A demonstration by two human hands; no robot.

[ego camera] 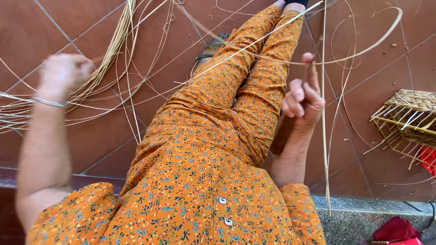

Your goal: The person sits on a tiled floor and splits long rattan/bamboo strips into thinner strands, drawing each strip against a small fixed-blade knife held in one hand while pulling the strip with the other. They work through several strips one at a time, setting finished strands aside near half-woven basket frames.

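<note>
While blurred, left hand point(63, 72) grips thin, pale cane strips point(113, 50).

a single view, from a camera worn on the person's head, faces steeply down over the chest and outstretched legs point(236, 95) to the tiled floor point(68, 27). it sits close to the body, both raised forearms inside the frame.

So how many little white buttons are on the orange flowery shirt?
2: one small white button mid-chest on the orange flowered shirt, another just below it. More may be hidden beneath the picture's edge.
</note>
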